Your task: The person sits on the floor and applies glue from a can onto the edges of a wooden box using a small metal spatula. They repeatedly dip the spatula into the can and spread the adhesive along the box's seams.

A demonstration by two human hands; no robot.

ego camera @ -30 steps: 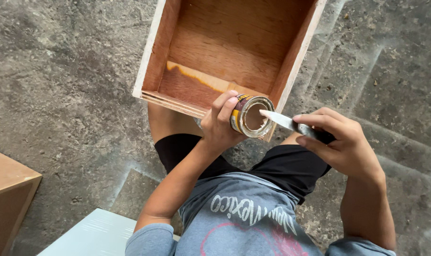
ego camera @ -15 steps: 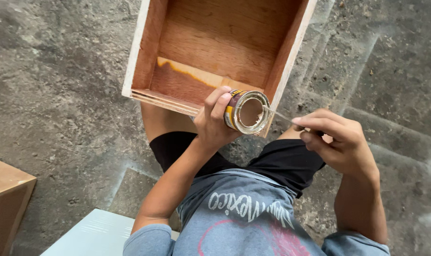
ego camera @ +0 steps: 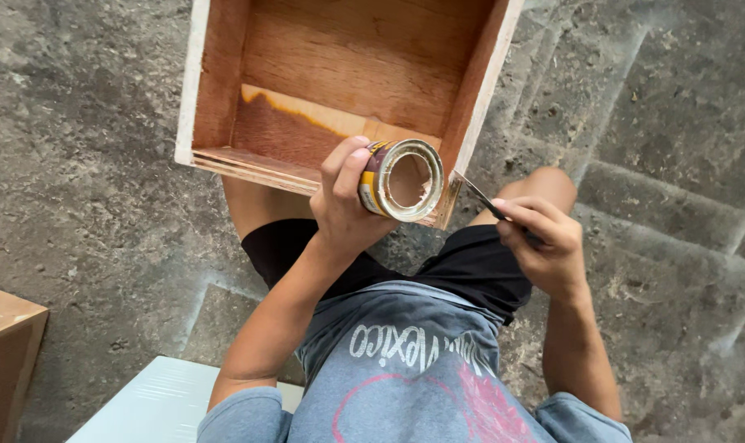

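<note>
Left hand [ego camera: 344,209] wraps round a small metal can [ego camera: 401,180], grip closed on its side, thumb and fingers over the yellow-brown label; can tipped so its open mouth faces up toward the camera, inside coated pale brown. Can sits just in front of the near right corner of a wooden box [ego camera: 216,82]. Right hand [ego camera: 544,242] closed on a thin flat blade tool [ego camera: 475,193], tip pointing at the can's rim, close beside it but whether it touches, can't tell. Count: 1 can, 1 blade tool, 1 open wooden box w/ part of its floor stained darker, all over a grey stone floor [ego camera: 77,164]. 1 brown box corner [ego camera: 3,353] at lower left, 1 pale blue board [ego camera: 155,406] near the left elbow
</note>
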